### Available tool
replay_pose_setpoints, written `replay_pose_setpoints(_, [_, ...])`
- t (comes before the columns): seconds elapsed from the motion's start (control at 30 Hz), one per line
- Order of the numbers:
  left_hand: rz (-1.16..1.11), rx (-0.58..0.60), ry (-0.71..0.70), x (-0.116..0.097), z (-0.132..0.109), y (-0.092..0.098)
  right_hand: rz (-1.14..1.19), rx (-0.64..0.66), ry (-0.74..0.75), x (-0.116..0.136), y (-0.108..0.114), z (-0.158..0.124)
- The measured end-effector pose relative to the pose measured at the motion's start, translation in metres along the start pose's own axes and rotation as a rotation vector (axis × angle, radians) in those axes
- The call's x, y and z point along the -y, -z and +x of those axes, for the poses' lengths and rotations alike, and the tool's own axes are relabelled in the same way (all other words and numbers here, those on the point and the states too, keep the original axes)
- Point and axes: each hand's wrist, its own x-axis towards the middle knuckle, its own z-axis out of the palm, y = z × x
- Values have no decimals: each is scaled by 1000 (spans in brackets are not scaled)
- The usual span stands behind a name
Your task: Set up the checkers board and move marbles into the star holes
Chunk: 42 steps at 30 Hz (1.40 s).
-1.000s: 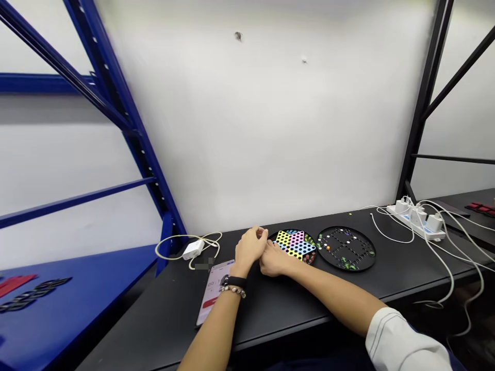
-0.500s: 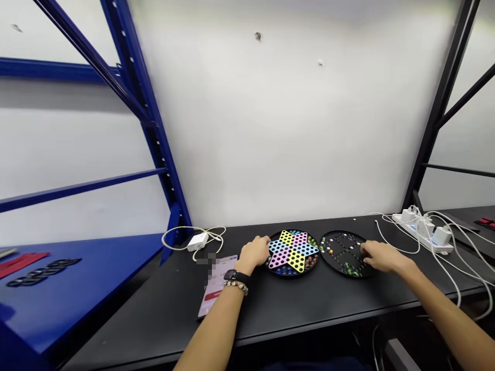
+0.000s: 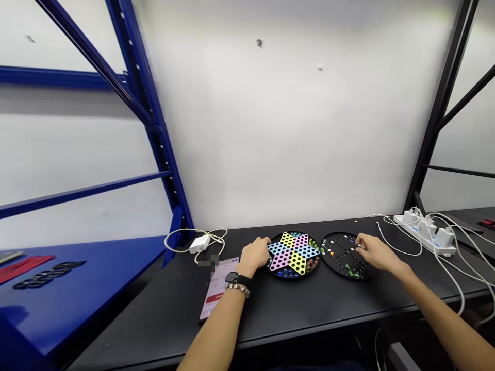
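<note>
My left hand (image 3: 254, 256) rests curled against the left rim of a Chinese checkers board (image 3: 293, 255), a star of yellow, pink and blue holes on a black disc. Coloured marbles lie in its rim pockets. My right hand (image 3: 377, 254) reaches over a second round black board (image 3: 342, 263), with its fingertips pinched together among small marbles at the board's right side. Whether either hand holds a marble is hidden by the fingers. A black watch and a bead bracelet circle my left wrist.
A phone (image 3: 217, 288) showing a timer lies left of the boards, with a white charger (image 3: 199, 244) and its looped cable behind it. A white power strip (image 3: 424, 233) with cables sits at the right. Blue shelving (image 3: 77, 273) stands to the left.
My right hand has moved up and left across the second board, and its fingers have drawn together. The view has shifted slightly. My left hand stays at the first board's rim.
</note>
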Motion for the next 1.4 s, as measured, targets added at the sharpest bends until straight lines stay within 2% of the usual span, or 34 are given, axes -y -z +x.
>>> replay_pose_setpoints(0.13, [9, 3, -7, 0, 1, -1, 105, 74, 58, 30, -7, 6])
replay_pose_setpoints(0.23, [13, 0, -8, 0, 2, -2, 65, 88, 81, 41, -19, -6])
replay_pose_setpoints(0.47, [1, -11, -14, 1, 4, -5, -81, -136, 194, 42, -50, -48])
replay_pose_setpoints(0.6, [2, -10, -10, 1, 5, -6, -112, -127, 249, 45, -50, -51])
replay_pose_setpoints(0.9, [-6, -9, -10, 1, 5, -7, -110, -8, 247, 49, -44, -48])
replay_pose_setpoints(1.03, [-11, -16, 1, 1, 4, -6, 40, 57, 158, 49, -36, -28])
replay_pose_setpoints(1.17, [-15, -27, 1, 1, 4, -6, 192, -51, 152, 50, -29, 19])
replay_pose_setpoints(1.23, [-16, -28, 3, 1, 4, -5, 180, -72, 137, 52, -30, 45])
replay_pose_setpoints(1.3, [-17, -28, 5, 1, 3, -5, 110, -37, 89, 55, -37, 65])
replay_pose_setpoints(1.4, [-19, -26, 3, 1, 3, -4, -55, 32, 32, 61, -52, 76])
